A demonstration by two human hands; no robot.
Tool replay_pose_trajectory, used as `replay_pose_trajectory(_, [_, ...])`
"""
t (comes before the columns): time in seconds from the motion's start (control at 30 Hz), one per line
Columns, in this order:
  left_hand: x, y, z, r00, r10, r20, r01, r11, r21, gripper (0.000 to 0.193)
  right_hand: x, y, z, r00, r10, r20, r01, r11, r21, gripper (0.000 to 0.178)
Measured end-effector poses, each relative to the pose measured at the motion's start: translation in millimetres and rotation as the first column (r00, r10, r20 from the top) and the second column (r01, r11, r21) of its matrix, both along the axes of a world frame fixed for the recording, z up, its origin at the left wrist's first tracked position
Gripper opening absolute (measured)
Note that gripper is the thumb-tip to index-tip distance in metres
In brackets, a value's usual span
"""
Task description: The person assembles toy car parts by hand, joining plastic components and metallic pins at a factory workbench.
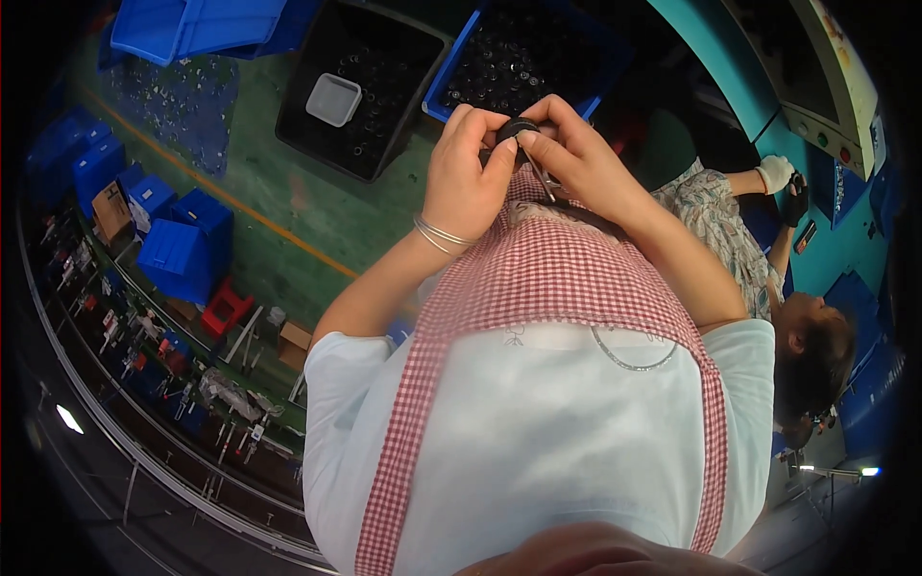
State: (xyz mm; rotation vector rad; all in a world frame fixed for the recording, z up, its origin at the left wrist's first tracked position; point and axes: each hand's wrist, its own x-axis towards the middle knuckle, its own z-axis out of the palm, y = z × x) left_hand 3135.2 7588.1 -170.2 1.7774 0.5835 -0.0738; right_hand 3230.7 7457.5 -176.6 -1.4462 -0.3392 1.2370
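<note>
Between the fingertips of both my hands is a small black round part (516,128), held up in front of my checked apron. My left hand (469,178) pinches it from the left side, thumb and fingers closed. On the other side my right hand (581,158) grips it with bent fingers and thumb. A thin metal tool (541,177) sticks out below the right thumb, pointing toward my apron; its kind is too small to make out. Just beyond my hands stands a blue bin (437,94) full of similar black round parts.
Left of that bin, a black tray (298,125) holds scattered dark parts and a white plastic tub (333,100). Blue crates (178,257) and a red stool (227,305) stand far left. At right, a gloved co-worker (706,197) sits by a machine (831,91) and teal bench.
</note>
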Motion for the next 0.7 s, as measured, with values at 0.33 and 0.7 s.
replay_pose_trajectory(0.33, [9, 1, 0, 0.979, 0.128, -0.157, -0.177, 0.920, -0.350, 0.013, 4, -7, 0, 0.978, -0.081, -0.192, 0.063, 0.993, -0.099, 0.020])
replay_pose_trajectory(0.7, [-16, -8, -10, 0.987, 0.159, -0.038, -0.163, 0.962, -0.221, 0.020, -25, -15, -9, 0.986, -0.163, -0.040, 0.163, 0.987, -0.001, 0.020])
